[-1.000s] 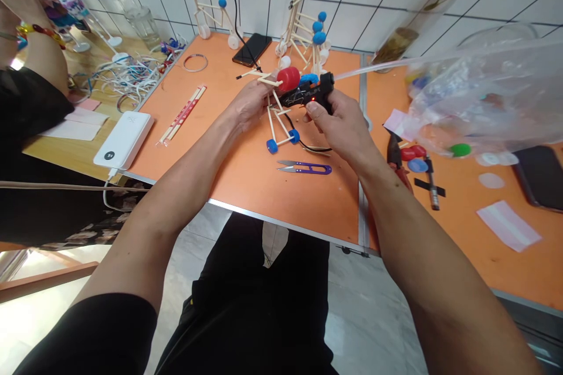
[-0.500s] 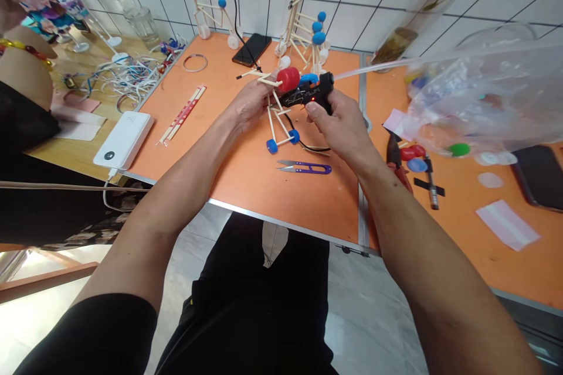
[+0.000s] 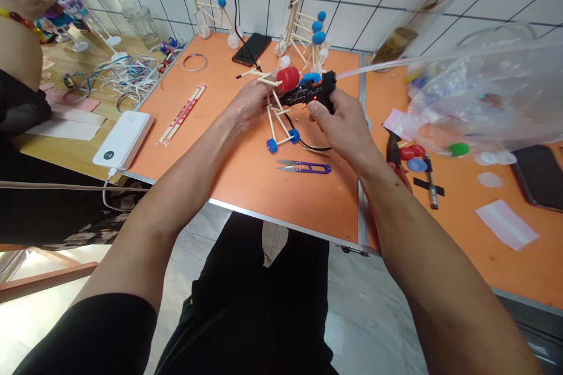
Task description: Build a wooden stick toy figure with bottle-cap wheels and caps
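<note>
My left hand grips a small model of thin wooden sticks near its red bottle cap. Blue caps sit at the model's lower end, resting near the orange tabletop. My right hand is wrapped around a black hot glue gun, whose small red light is on. The gun's front end lies against the model beside a blue cap. My fingers hide part of the sticks and the gun's grip.
Purple thread snips lie below my hands. Similar stick models stand behind them beside a black phone. A transparent plastic bag hangs at right over loose caps. A co-worker's arm is at far left, past a white power bank.
The glue gun has shifted slightly up and to the right against the model. The co-worker's arm at far left has moved, and the plastic bag has barely shifted.
</note>
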Demonstrator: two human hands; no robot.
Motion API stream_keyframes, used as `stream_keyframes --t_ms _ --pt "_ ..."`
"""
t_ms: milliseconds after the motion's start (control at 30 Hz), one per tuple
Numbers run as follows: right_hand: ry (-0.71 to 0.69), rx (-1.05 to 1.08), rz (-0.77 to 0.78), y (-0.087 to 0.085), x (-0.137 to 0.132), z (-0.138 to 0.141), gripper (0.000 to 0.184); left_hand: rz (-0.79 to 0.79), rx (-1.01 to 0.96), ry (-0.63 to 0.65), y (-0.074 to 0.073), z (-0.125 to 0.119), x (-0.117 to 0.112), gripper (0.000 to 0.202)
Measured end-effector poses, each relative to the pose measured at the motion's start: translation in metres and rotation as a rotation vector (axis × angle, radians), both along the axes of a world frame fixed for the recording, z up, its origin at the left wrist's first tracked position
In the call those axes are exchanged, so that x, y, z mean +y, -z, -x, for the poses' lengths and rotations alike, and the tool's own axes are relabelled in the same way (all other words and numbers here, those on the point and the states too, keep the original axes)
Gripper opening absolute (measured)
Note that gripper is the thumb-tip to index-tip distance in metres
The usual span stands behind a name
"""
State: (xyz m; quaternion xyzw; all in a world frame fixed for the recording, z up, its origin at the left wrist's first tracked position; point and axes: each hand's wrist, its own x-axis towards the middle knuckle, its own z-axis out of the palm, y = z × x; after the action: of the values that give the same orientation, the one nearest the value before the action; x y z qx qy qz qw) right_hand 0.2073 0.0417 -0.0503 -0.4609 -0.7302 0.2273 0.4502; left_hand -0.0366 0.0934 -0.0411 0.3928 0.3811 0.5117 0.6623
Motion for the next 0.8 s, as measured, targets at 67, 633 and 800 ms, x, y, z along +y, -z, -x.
stream_keyframes --t_ms 67,633,800 --pt "0.0 0.001 0.01 0.0 0.0 0.0 0.053 0.004 0.015 -0.001 -0.001 0.0 -0.001 0.024" --pt "0.03 0.028 0.11 -0.013 -0.012 0.005 0.053 -0.014 0.152 -0.035 -0.004 -0.003 -0.001 0.03" --pt "0.029 0.023 0.09 -0.016 -0.014 0.006 0.05 -0.004 0.144 -0.059 -0.004 -0.004 -0.001 0.033"
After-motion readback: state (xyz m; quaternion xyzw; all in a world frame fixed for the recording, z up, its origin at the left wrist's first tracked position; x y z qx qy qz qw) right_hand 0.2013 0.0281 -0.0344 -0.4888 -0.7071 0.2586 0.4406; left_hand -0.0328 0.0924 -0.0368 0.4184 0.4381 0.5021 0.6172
